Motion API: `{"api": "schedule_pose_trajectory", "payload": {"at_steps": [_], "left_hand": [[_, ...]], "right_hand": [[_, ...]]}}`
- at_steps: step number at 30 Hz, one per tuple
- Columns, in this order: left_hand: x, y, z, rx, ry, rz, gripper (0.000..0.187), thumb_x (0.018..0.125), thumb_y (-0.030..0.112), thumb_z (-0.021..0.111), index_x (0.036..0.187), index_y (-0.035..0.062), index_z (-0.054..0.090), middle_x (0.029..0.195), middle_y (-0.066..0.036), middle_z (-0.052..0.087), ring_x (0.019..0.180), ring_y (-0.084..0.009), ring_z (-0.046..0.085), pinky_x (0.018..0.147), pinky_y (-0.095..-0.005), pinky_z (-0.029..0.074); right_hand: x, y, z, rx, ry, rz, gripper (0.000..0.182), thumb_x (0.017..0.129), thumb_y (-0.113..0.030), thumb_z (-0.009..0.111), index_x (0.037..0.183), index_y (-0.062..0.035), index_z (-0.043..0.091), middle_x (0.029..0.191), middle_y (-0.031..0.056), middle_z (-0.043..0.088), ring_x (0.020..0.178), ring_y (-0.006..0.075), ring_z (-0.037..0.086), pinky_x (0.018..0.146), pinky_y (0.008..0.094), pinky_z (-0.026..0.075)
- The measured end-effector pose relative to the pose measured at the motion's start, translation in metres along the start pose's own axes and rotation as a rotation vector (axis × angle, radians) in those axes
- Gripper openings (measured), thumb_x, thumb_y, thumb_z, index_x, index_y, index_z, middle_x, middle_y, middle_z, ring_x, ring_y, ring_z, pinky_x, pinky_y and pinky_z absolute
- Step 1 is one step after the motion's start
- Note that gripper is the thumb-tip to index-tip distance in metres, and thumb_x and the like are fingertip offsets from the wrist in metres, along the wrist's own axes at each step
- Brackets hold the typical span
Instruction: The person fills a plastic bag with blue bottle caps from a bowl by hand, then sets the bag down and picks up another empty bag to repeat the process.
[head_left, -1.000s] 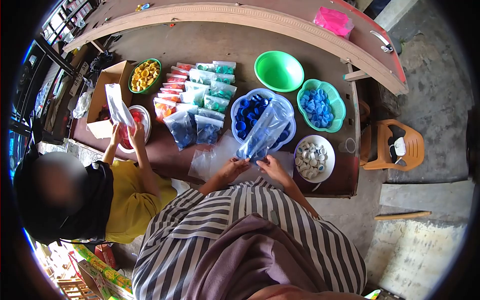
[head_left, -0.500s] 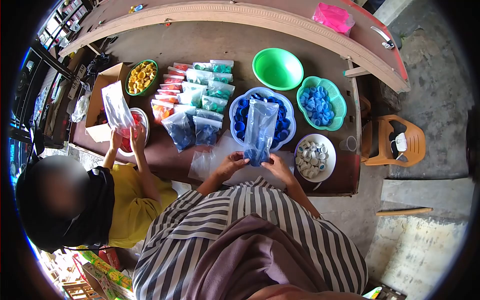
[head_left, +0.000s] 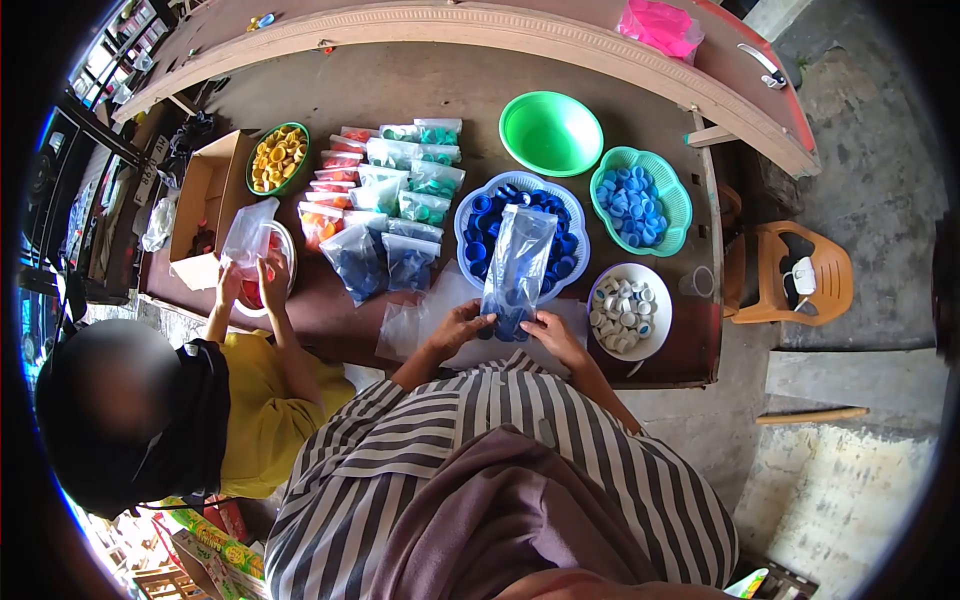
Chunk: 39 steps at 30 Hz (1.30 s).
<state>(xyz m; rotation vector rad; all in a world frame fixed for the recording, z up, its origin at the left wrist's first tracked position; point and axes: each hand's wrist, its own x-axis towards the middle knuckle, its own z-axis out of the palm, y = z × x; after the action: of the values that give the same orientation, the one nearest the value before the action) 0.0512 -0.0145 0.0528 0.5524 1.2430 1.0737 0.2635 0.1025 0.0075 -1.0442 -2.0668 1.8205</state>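
Note:
A clear plastic bag with dark blue bottle caps in its bottom stands between my two hands. My left hand pinches the bag's lower left corner, and my right hand grips the lower right one. The bag's upper part is flat and covers some of a pale blue basket full of dark blue caps. Under my hands lie clear plastic bags on the table. Just right of my right hand is a white bowl of white and grey caps.
Filled bags of red, orange, green and blue caps lie in rows. Around them are a green bowl, a turquoise basket, a yellow-cap bowl and a cardboard box. At left a co-worker holds a plastic bag.
The bag of blue caps has come slightly down and tilted a little, still between both my hands. The co-worker's clear bag has lowered and shifted right. The view has shifted slightly.

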Motion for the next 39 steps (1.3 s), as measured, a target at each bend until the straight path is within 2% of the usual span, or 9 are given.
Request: {"api": "schedule_pose_trajectory", "payload": {"at_steps": [6,12,15,17,20,26,33,35,39], "left_hand": [[0.011,-0.018,-0.012,0.003,-0.038,0.006,0.032,0.092,0.03,0.063,0.114,0.0081,0.06,0.096,0.004,0.061,0.083,-0.0061,0.053,0.07,-0.0224,0.041],[0.003,-0.012,0.0,-0.001,-0.073,0.164,0.03,0.091,0.026,0.065,0.111,0.0038,0.061,0.096,0.002,0.064,0.086,-0.0049,0.055,0.073,-0.0233,0.044],[0.005,-0.015,-0.005,0.124,-0.04,0.136,0.029,0.09,0.023,0.066,0.109,0.0013,0.062,0.091,0.001,0.064,0.08,-0.0055,0.055,0.071,-0.0234,0.044],[0.012,-0.025,-0.009,0.12,-0.029,0.134,0.03,0.09,0.024,0.066,0.109,0.0005,0.062,0.087,0.001,0.064,0.077,-0.0063,0.055,0.07,-0.024,0.045],[0.008,-0.02,-0.008,0.187,-0.037,0.128,0.029,0.091,0.024,0.066,0.108,0.0008,0.062,0.086,0.001,0.063,0.076,-0.0067,0.055,0.069,-0.0243,0.045],[0.001,-0.012,0.0,0.094,-0.044,0.122,0.026,0.092,0.026,0.064,0.103,0.002,0.064,0.082,0.002,0.062,0.072,-0.0051,0.052,0.063,-0.0219,0.041],[0.003,0.003,-0.004,0.097,-0.091,0.161,0.028,0.092,0.027,0.064,0.106,0.0027,0.064,0.084,0.003,0.061,0.073,-0.0044,0.052,0.063,-0.0216,0.04],[0.003,0.015,-0.003,0.133,-0.111,0.181,0.029,0.092,0.027,0.064,0.107,0.0015,0.064,0.085,0.002,0.063,0.077,-0.0052,0.054,0.068,-0.0233,0.042],[-0.003,0.045,0.007,0.085,-0.131,0.236,0.029,0.09,0.025,0.066,0.106,0.0004,0.065,0.088,0.0,0.065,0.082,-0.0061,0.056,0.075,-0.0251,0.044]], "right_hand": [[-0.001,-0.002,0.009,0.238,0.086,-0.026,0.025,0.091,-0.022,0.063,0.102,0.0005,0.061,0.083,-0.0002,0.06,0.072,0.0075,0.051,0.065,0.0257,0.043],[-0.004,-0.007,0.004,0.475,0.072,0.216,0.025,0.094,-0.025,0.061,0.105,-0.0018,0.061,0.086,-0.0011,0.059,0.077,0.0047,0.051,0.069,0.0215,0.042],[-0.006,-0.012,0.005,0.4,0.054,0.166,0.025,0.093,-0.022,0.062,0.109,-0.0034,0.061,0.09,-0.0009,0.06,0.081,0.0067,0.054,0.074,0.0219,0.043],[-0.008,-0.014,0.009,0.606,0.018,0.124,0.029,0.091,-0.016,0.063,0.117,-0.0042,0.057,0.098,-0.0006,0.061,0.086,0.0088,0.056,0.079,0.0234,0.044],[-0.013,-0.024,0.009,0.627,-0.011,0.174,0.039,0.088,-0.01,0.064,0.124,-0.0048,0.052,0.108,0.0011,0.059,0.093,0.0109,0.057,0.084,0.026,0.045],[-0.013,-0.004,0.007,0.654,-0.078,0.17,0.049,0.085,-0.004,0.064,0.13,-0.0051,0.048,0.114,0.0021,0.058,0.101,0.012,0.056,0.086,0.0287,0.046],[-0.004,-0.035,0.006,0.901,-0.039,0.122,0.029,0.089,-0.007,0.062,0.118,-0.0051,0.058,0.103,0.0001,0.061,0.093,0.0083,0.057,0.082,0.0248,0.045],[-0.002,-0.043,0.005,0.728,0.099,0.0,0.018,0.091,-0.011,0.063,0.108,-0.006,0.062,0.095,-0.0008,0.063,0.088,0.0068,0.057,0.079,0.0232,0.045],[0.005,-0.065,-0.003,0.645,0.139,-0.028,0.016,0.09,-0.013,0.064,0.104,-0.0064,0.062,0.092,-0.0011,0.063,0.085,0.0062,0.057,0.076,0.0218,0.044]]}}
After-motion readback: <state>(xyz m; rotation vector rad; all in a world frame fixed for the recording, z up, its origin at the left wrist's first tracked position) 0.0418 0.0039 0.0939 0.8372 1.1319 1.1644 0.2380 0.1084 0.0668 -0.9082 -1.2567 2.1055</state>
